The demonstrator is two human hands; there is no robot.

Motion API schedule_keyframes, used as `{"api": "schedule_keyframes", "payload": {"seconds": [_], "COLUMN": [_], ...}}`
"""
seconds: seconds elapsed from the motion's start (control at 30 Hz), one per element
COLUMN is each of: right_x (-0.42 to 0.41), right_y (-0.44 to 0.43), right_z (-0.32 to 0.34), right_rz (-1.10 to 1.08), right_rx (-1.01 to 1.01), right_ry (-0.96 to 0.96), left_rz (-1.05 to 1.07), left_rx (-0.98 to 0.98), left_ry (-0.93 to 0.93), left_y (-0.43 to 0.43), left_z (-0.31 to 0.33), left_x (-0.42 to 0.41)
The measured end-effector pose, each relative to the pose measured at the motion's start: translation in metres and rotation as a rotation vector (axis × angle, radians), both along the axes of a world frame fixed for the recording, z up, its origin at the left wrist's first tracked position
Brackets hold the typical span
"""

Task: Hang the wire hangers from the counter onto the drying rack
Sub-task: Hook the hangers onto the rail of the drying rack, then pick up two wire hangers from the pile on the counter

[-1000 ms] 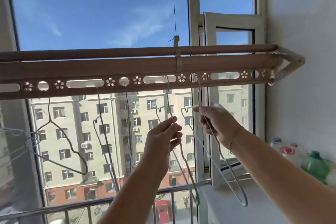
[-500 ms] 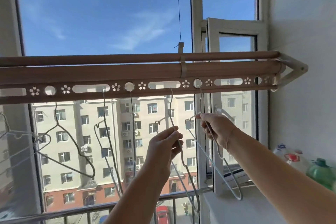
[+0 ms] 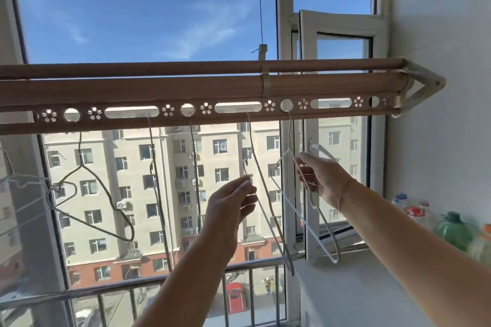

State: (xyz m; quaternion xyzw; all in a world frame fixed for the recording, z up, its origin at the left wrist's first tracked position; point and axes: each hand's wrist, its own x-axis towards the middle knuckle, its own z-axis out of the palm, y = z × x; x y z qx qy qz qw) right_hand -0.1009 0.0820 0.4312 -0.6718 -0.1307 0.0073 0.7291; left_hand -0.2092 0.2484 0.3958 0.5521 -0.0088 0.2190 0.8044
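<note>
The brown drying rack [image 3: 186,87] runs across the view, with a perforated strip below its rails. A white wire hanger [image 3: 289,133] hangs by its hook from a round hole in the strip. My right hand [image 3: 322,180] pinches its shoulder just below the neck. To its left a second wire hanger [image 3: 249,130] hangs from a long slot, and my left hand [image 3: 229,204] holds its wire between thumb and fingers. Further left hang two thin hangers [image 3: 195,167] and a tilted grey hanger [image 3: 93,186].
An open window casement [image 3: 342,29] stands right behind the white hanger. A white counter [image 3: 345,287] lies below it, with several plastic bottles [image 3: 451,228] by the right wall. A metal railing [image 3: 106,292] crosses the bottom of the window.
The view has shifted a little, so the rack sits lower in frame. Both hands keep their hold, and the white hanger stays hooked in the round hole.
</note>
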Motion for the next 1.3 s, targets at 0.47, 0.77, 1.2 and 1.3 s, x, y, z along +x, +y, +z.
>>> {"api": "schedule_keyframes", "payload": {"seconds": [0.47,0.77,1.2,1.3], "right_x": [-0.024,-0.082,-0.195,-0.204], "right_y": [-0.082,-0.172,-0.327,-0.342], "right_z": [-0.109,-0.215,-0.385,-0.403], "right_rz": [-0.156,-0.373,-0.754,-0.775], "right_rx": [0.042,-0.082,-0.124,-0.127], "right_ry": [0.097,0.186,0.589,0.622], "left_rz": [0.101,-0.115,-0.351,-0.377], "left_rx": [0.081,0.171,0.301,0.342], "left_ry": [0.203,0.428,0.740,0.753], "left_y": [-0.009,-0.054,-0.184,-0.209], "left_z": [-0.089,-0.168,-0.292,-0.308], "left_x": [-0.026,-0.038,-0.043,-0.040]}}
